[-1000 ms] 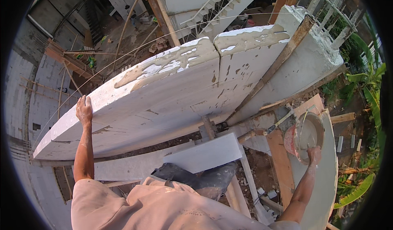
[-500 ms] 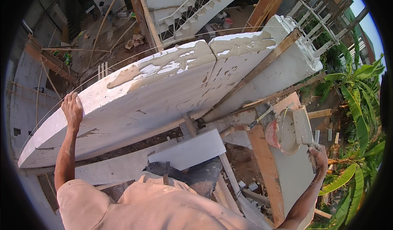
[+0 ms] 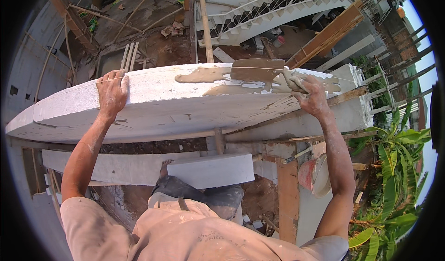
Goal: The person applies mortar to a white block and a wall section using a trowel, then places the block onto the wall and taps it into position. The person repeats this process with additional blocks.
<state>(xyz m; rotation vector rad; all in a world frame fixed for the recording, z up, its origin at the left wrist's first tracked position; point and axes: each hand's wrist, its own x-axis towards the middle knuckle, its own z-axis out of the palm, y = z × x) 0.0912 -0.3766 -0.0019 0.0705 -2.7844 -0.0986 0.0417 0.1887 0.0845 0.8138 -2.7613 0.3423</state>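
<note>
A curved wall of white blocks [image 3: 153, 115] runs across in front of me. Grey wet mortar [image 3: 204, 74] lies in patches along the right half of its top. My right hand [image 3: 309, 93] grips a trowel [image 3: 257, 70] by its handle; the wide, mortar-smeared blade points left over the wall top. Part of the handle is hidden by my fingers. Farther left, my left hand [image 3: 112, 93] lies on the top edge of the wall, fingers stretched over it and holding nothing. A thin string line [image 3: 162, 69] passes along the wall top, close to both hands.
A red bucket [image 3: 306, 175] with mortar inside stands beyond my right forearm. A loose white block [image 3: 211, 170] lies by my legs. Wooden planks [image 3: 287, 200], a bamboo pole [image 3: 205, 24] and a white staircase [image 3: 278, 22] surround the wall. Banana plants [image 3: 391, 168] grow at right.
My right hand has brought the trowel from beside the bucket up and left to the mortar on the wall top. My left hand stays on the wall edge while the view has turned.
</note>
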